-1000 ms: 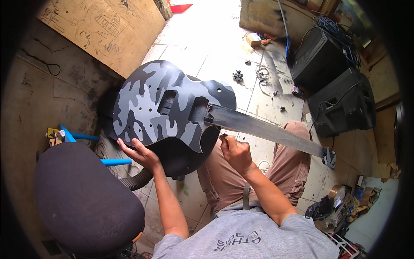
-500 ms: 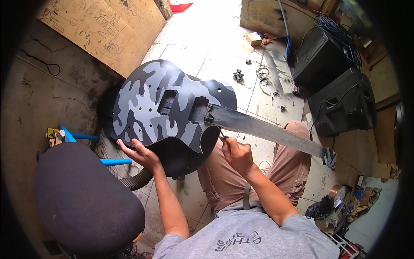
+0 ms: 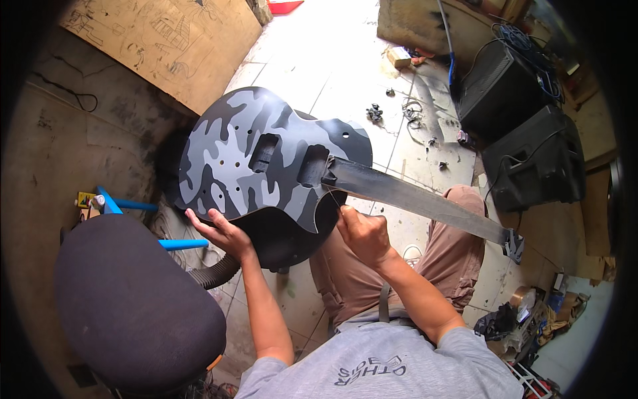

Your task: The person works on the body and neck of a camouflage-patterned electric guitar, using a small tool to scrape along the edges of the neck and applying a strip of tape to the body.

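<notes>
A solid electric guitar body (image 3: 229, 156) with a black and grey camouflage finish lies face up, and its neck (image 3: 419, 204) points to the right. Two pickup cavities and several small holes are cut in its face. Dark masking covers the neck's face and wraps the headstock end (image 3: 513, 245). My left hand (image 3: 224, 234) holds the body's near-left edge, thumb and fingers spread along it. Closed around a thin, dark, slim tool (image 3: 335, 198), my right hand (image 3: 365, 236) is beside the cutaway near the neck joint. The tool's exact kind is unclear.
A black padded seat (image 3: 139, 292) stands at my left. Beneath the guitar is a black rounded support (image 3: 282, 241). Black speaker cabinets (image 3: 535, 149) stand at the right. Crumpled dark scraps (image 3: 374, 113) lie on the tiled floor, and a drawn-on board (image 3: 169, 46) leans at the far left.
The whole view has shifted slightly. My right hand stays by the cutaway, the tool's angle having turned a little. My left hand keeps its place on the body edge.
</notes>
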Demonstrator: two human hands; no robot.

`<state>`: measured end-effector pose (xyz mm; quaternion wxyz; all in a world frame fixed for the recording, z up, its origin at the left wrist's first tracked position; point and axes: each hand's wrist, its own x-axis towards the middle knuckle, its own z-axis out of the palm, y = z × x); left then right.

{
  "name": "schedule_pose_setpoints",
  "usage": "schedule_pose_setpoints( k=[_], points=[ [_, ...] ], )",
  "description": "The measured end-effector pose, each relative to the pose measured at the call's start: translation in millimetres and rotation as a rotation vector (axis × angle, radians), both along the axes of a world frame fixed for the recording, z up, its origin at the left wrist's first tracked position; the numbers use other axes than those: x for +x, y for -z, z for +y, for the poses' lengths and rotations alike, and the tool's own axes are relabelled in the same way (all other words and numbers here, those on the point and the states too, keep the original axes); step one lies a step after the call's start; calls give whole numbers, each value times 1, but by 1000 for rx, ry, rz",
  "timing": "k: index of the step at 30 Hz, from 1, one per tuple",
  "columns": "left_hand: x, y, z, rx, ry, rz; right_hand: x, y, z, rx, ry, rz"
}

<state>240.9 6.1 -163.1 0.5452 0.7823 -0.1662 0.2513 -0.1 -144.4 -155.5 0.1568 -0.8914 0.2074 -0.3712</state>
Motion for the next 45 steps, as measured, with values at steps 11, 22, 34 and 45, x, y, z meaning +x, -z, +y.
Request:
schedule_pose_setpoints(
  k=[11, 22, 34, 45],
  points=[
    [0, 1, 0, -7, 2, 7, -4, -10, -13, -24, -92, 59],
    [-1, -1, 0, -12, 0, 29, -6, -16, -21, -31, -162, 62],
    [1, 2, 1, -2, 0, 4, -11, -26, -28, 28, -376, 130],
    [4, 6, 3, 50, -37, -33, -15, -29, -31, 49, -497, 140]
  ],
)
